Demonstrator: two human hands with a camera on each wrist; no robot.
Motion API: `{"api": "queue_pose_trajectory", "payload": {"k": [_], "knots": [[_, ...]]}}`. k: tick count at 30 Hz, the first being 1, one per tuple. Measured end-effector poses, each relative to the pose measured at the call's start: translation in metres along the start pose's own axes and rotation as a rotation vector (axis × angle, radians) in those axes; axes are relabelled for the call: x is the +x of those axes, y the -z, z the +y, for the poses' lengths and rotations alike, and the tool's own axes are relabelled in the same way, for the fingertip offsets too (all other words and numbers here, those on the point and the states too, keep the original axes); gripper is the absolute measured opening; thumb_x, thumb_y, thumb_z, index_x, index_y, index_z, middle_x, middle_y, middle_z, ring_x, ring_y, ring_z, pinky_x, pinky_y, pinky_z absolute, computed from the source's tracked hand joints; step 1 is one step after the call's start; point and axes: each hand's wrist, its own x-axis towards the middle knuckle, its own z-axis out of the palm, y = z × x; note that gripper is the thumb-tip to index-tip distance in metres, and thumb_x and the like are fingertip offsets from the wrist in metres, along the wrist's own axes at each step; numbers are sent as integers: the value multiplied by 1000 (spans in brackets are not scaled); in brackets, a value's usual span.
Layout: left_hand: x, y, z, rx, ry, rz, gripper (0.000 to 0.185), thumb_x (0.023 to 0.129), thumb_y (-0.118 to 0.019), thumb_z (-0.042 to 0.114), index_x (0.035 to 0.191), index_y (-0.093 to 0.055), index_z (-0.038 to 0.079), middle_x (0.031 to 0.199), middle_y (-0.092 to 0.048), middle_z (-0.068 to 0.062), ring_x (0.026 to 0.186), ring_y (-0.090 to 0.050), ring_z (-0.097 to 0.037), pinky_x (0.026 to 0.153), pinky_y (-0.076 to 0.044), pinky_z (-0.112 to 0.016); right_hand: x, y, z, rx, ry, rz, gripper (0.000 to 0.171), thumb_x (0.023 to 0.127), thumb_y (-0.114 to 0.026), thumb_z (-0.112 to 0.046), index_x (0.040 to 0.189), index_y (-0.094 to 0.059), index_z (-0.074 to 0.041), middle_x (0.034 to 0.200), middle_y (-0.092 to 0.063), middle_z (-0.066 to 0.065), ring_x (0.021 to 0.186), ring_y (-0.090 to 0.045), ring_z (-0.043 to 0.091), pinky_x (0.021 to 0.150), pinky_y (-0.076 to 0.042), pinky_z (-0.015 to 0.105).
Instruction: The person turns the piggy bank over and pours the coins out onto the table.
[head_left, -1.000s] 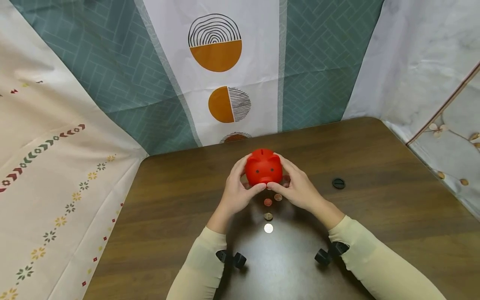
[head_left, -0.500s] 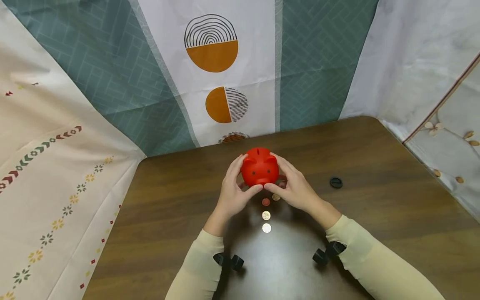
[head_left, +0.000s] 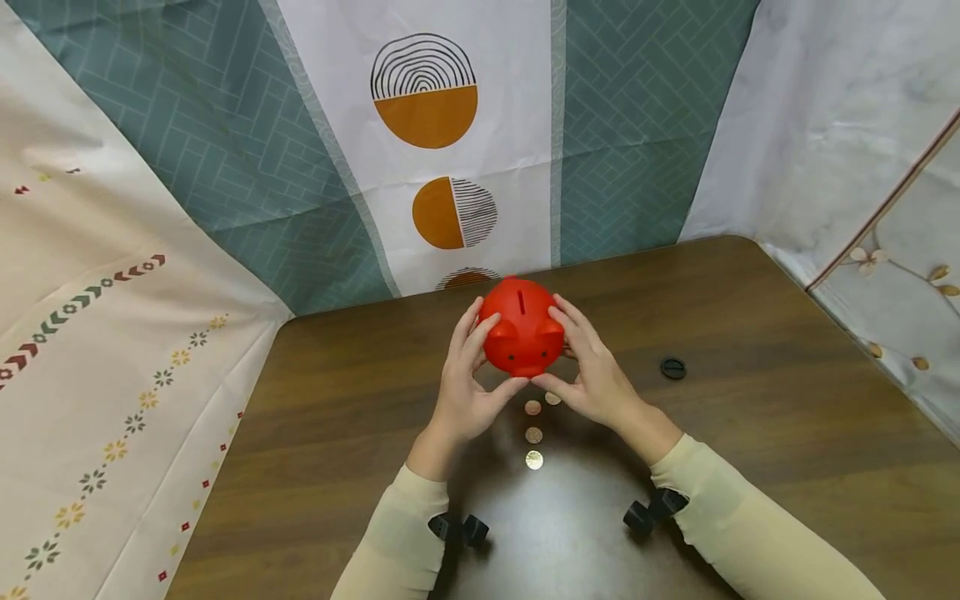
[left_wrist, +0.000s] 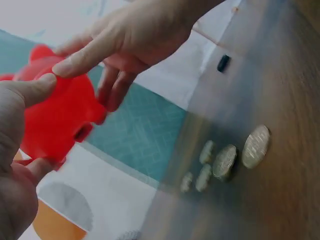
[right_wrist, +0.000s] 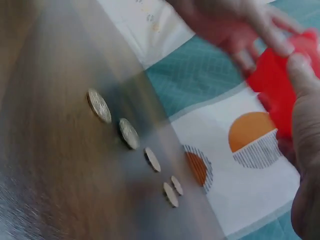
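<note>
**Piggy bank held between both hands, above the coin row**

The round red plastic piggy bank [head_left: 522,327] sits between the two hands, lifted clear of the dark brown wooden table [head_left: 750,433], snout tipped down toward the person and coin slot facing up and away. The left hand [head_left: 468,383] cups its left flank, fingers curled round the side and thumb under the snout. The right hand [head_left: 592,375] mirrors it on the right flank, thumb also under the snout. Both hands grip it, equally near; neither leads. The bank's long axis runs snout to tail, roughly along the person's line of sight.

Relative to the piggy bank: a short row of small round metal coins [head_left: 533,434] lies on the table directly below and nearer the person, running toward the body, not touching the bank. The left wrist view shows clear air between the bank [left_wrist: 55,120] and the coins [left_wrist: 225,160]. A small black round plug [head_left: 672,367] lies on the table well to the bank's right.
</note>
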Motion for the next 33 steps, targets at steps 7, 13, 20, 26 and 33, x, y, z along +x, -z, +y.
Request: {"api": "queue_pose_trajectory", "payload": {"k": [7,13,20,26,33], "knots": [[2,5,10,-36,216,-24,79,79,-77,3,146,-36,3,149,-31,-17,123,-49,-33,80,-54,-48,3,-5,1,43,-251,-113,84,82,-75,-39,151,-27,-33,143,-43,-1,84,-64,18,71,-57,27],[2,5,14,-58,223,-31,77,79,-76,0,145,-36,-2,150,-29,-23,126,-46,-37,82,-53,-49,-1,-7,3,40,-272,-103,84,82,-75,-41,150,-27,-35,144,-42,-2,82,-63,20,68,-56,24],[3,3,17,-58,224,-23,78,79,-77,1,145,-36,1,151,-29,-17,126,-46,-34,84,-53,-49,1,-4,3,61,-255,-95,85,81,-76,-37,150,-27,-36,145,-40,-4,88,-65,20,71,-57,25],[6,2,28,4,-42,37,77,71,-79,-8,138,-42,-5,147,-30,-26,128,-43,-37,84,-52,-48,4,3,-3,24,-4,-2,90,77,-82,-19,150,-30,-15,154,-29,7,115,-58,28,82,-55,37],[9,5,27,-24,154,-4,77,76,-78,-2,142,-39,-1,147,-32,-22,124,-47,-34,80,-54,-49,6,2,-2,67,-162,-69,82,82,-76,-34,150,-30,-29,149,-36,-3,102,-64,24,77,-57,33]]}}
